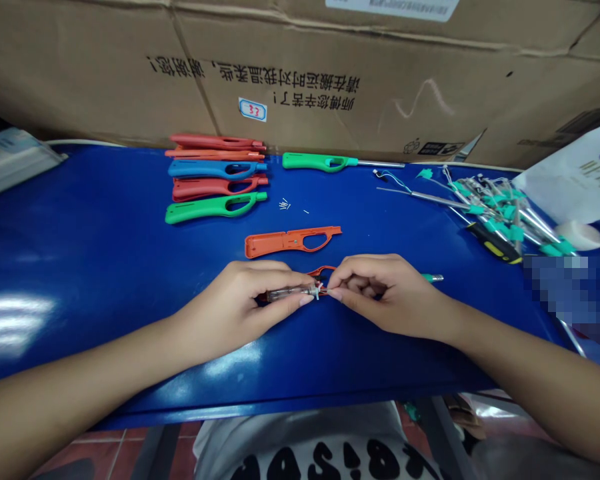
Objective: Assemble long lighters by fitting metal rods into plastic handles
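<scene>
My left hand (pixel 260 293) is closed around a clear fuel tank (pixel 287 292) with a whitish valve end (pixel 314 291) pointing right. At that end my right hand (pixel 380 293) pinches with thumb and forefinger; what lies between the fingertips is too small to make out. Under the hands, partly hidden, is an orange lighter half (pixel 323 271), with a metal tip (pixel 434 278) showing beyond my right hand. Just behind the hands lies another orange lighter shell half (pixel 294 241), hollow side up.
Left of centre lie several coloured lighter shells (pixel 215 168). Tiny pale pins (pixel 284 204) sit near them, below a green lighter (pixel 310 161) with a metal tube. Right are a screwdriver (pixel 495 243) and a heap of metal tubes (pixel 500 207). A cardboard box (pixel 300 40) walls the back.
</scene>
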Motion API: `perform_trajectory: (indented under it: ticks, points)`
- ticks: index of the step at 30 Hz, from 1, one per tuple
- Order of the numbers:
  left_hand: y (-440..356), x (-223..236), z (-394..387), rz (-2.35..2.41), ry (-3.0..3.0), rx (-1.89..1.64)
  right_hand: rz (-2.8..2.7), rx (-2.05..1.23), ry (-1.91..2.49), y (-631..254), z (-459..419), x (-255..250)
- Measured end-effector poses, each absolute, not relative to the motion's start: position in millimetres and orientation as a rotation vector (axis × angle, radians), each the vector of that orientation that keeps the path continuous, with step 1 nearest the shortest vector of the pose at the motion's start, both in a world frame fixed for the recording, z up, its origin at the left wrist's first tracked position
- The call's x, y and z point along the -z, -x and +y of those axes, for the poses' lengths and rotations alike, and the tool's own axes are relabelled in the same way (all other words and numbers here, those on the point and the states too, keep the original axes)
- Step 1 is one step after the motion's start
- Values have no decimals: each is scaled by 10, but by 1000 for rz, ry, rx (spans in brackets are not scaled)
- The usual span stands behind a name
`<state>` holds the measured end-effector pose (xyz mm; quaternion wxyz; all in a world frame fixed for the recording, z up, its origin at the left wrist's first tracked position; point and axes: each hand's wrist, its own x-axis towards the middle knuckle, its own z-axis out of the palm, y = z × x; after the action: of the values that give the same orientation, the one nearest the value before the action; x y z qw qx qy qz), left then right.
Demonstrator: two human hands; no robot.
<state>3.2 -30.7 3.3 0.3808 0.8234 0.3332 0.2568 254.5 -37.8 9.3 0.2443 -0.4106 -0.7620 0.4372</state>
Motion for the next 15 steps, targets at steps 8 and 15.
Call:
perform_trajectory:
  ticks: [8, 15]
  points:
    - [-23, -29, -315, 835, -2094, -645, -2080, -1194, 1105, -2556, -377, -91]
    - [-29, -20, -310, 805, -2100, -661, -2065, -1225, 1129, -2557, -381, -86]
